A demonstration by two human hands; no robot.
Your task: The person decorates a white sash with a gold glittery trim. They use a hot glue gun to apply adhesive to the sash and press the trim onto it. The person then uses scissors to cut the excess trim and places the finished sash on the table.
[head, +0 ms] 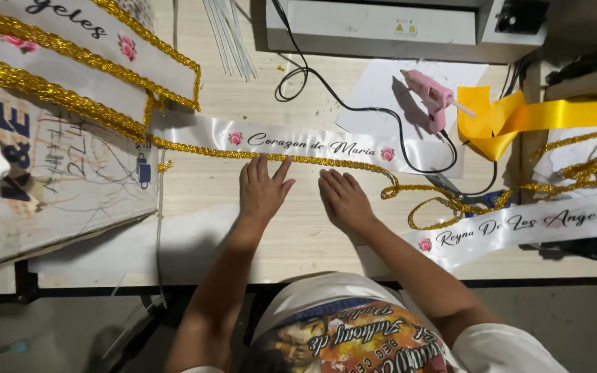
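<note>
A white satin sash [312, 141] with script lettering and pink roses lies flat across the wooden table [201, 193]. Gold glitter cord trim [326, 163] runs along its near edge and trails off in loose loops to the right. My left hand [262, 190] rests flat on the table, fingers spread, fingertips touching the trim. My right hand [343, 199] lies flat beside it, fingers together, tips just below the trim. Neither hand holds anything.
A pink glue gun [431, 97] stands on white paper, its black cable [340, 103] looping left. A yellow ribbon [519, 117] and a second lettered sash [526, 228] lie at right. Trimmed sashes [70, 62] pile at left. A grey machine [381, 24] and glue sticks [229, 34] sit behind.
</note>
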